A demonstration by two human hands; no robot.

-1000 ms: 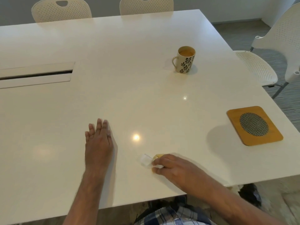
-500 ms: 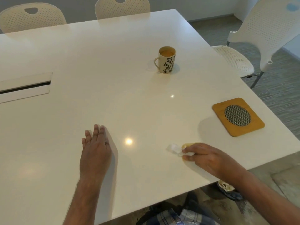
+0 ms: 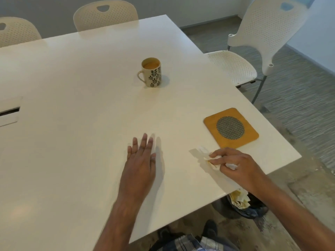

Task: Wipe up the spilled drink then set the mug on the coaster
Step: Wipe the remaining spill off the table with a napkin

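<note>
A cream mug (image 3: 152,73) with a dark leaf pattern stands upright at the middle of the white table (image 3: 72,87), holding a brown drink. A square wooden coaster (image 3: 231,128) with a round mesh centre lies near the table's right edge. My right hand (image 3: 235,164) pinches a crumpled white tissue (image 3: 205,154) with a yellowish stain, just in front of the coaster near the front edge. My left hand (image 3: 140,160) lies flat on the table with straight fingers, to the left of the tissue. No spill shows on the table surface.
A dark bin (image 3: 243,205) holding crumpled stained tissues stands on the floor under the table's front right corner. White perforated chairs stand at the right (image 3: 253,51) and far side (image 3: 105,14). A cable slot (image 3: 9,113) sits at the table's left.
My right hand has carried the tissue to the right, toward the coaster and the table's corner. My view has turned right, and the bin now shows below the edge.
</note>
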